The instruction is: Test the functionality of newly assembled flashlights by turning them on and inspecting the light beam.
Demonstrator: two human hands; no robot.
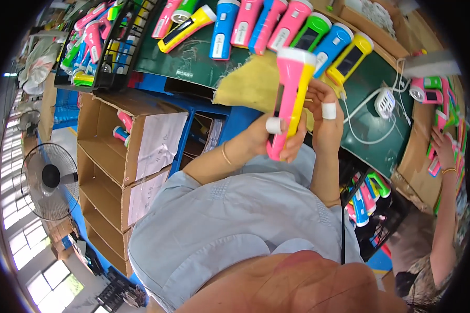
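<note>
My left hand (290, 142) is closed around the lower handle of a pink and yellow flashlight (293, 86), which stands nearly upright with its white head at the top. White tape wraps a finger of this hand. Beside the yellow edge of the flashlight is my right hand (322, 101), fingers loosely bent and apart, with white tape on one digit. Whether its fingertips touch the flashlight I cannot tell. Beneath the flashlight a yellow cloth (245, 83) lies on the green table (190, 65). Along the table's far side runs a row of flashlights, among them a blue one (224, 31) and a yellow one (351, 58).
At the left, a black crate (109, 57) holds many flashlights, near a cardboard shelf box (102, 151) and a fan (50, 176). A white plug-in device (385, 103) with cables lies on the right. Another person's hand (444, 148) reaches into flashlights at far right.
</note>
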